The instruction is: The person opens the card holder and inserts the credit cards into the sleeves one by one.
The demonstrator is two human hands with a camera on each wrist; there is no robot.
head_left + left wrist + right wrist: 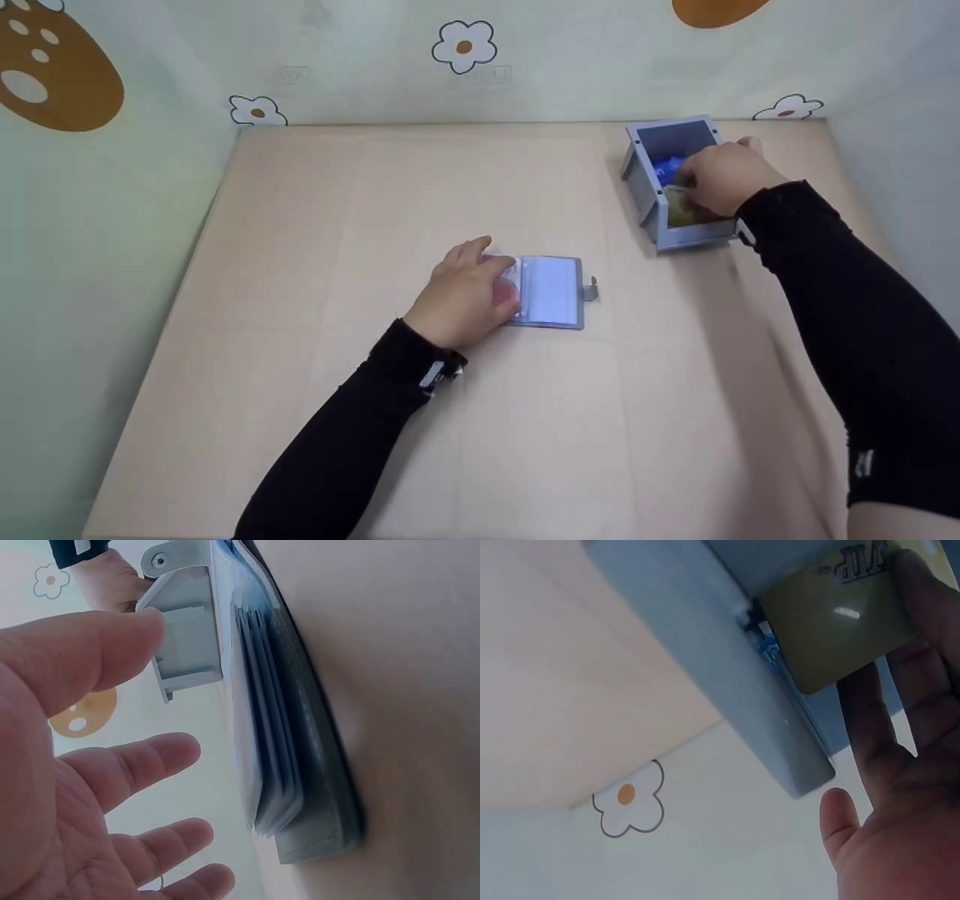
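Head view: at two o'clock, my right hand (726, 178) pinches a gold card (847, 626) inside the grey bin (694, 239), while my loosely spread left hand (461, 292) at centre apparently steadies the open card holder (553, 292).

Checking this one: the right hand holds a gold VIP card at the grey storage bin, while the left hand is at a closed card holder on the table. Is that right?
Not quite: the card holder is open, not closed, as the head view shows. The left hand is indeed at it, and the right hand holds the gold VIP card at the grey storage bin.
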